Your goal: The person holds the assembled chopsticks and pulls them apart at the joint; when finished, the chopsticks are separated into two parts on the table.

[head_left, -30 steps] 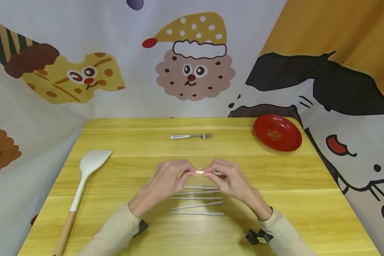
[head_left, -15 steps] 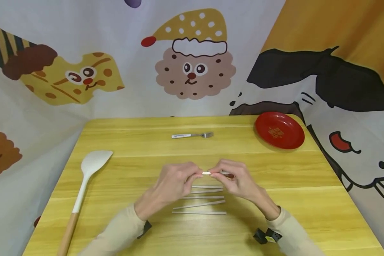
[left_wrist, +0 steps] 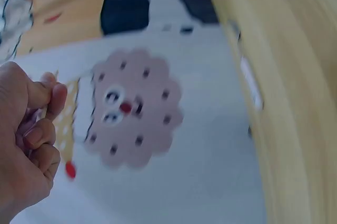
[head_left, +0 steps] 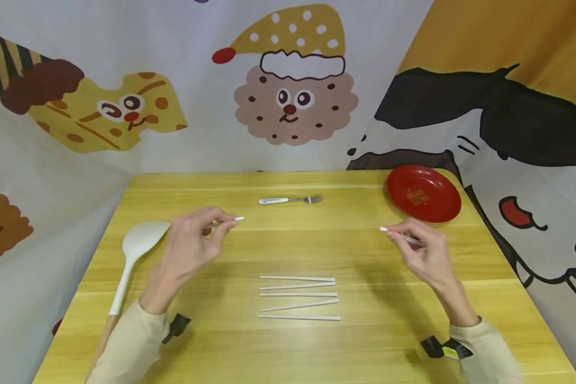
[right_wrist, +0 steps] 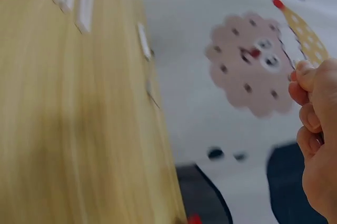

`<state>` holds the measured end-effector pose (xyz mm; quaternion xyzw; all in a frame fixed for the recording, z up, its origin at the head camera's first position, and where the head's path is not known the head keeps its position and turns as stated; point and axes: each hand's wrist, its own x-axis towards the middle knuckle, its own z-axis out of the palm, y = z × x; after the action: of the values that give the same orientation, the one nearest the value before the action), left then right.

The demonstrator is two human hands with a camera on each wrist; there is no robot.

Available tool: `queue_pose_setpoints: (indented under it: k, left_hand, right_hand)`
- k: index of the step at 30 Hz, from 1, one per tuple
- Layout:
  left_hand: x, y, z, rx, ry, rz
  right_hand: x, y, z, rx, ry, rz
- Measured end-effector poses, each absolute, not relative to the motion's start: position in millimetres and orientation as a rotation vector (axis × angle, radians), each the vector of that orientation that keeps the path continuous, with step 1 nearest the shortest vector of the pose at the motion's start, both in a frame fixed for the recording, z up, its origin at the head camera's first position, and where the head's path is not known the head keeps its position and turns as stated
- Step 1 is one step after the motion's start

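My left hand point(head_left: 192, 240) is raised over the left-middle of the table, thumb and fingertips pinching a thin white stick point(head_left: 239, 218) whose white tip pokes out toward the right. Over the right side, my right hand point(head_left: 424, 253) pinches another thin white stick point(head_left: 384, 229), its tip pointing left; part of its length shows behind the fingers. Most of each stick is hidden by the hand. In the wrist views the left hand point(left_wrist: 26, 134) and right hand point(right_wrist: 321, 129) have curled fingers. Between and below them, several slim white sticks point(head_left: 298, 294) lie roughly side by side on the table.
A fork point(head_left: 274, 201) with a white handle lies near the back edge of the wooden table point(head_left: 297, 352). At the back right stands a red plate point(head_left: 444, 200). A white spatula point(head_left: 136, 242) with a wooden handle lies along the left. A printed cloth point(head_left: 197, 106) hangs behind.
My hands were together at the middle, pinching a white piece between them. They have now moved well apart, left and right, each with a white tip at its fingers.
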<state>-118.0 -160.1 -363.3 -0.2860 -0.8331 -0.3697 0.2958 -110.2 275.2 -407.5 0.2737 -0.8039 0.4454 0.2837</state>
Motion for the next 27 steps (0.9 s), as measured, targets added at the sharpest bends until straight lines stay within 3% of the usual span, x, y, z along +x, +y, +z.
queue_pose_setpoints:
  k: [3,7,13,27]
  left_hand:
    - [-121.4,-143.4,-370.2,-0.87,-2.266,-1.008]
    - [-125.7,-132.9,-378.7,-0.829,-2.413,-1.131]
    - [-148.6,-132.7,-399.6,-0.742,-2.693,-1.111]
    - [-201.5,-139.0,-434.0,-0.822,-2.879,-1.027]
  right_hand:
    - [-117.2,256.3,-414.2,0.798,-2.196,1.133]
    - [-124.1,246.4,-420.9,0.803,-2.24,1.14]
    - [-146.0,257.6,-437.6,0.78,-2.471,1.005]
    - [-207.5,288.8,-482.1,0.711,-2.517,0.914]
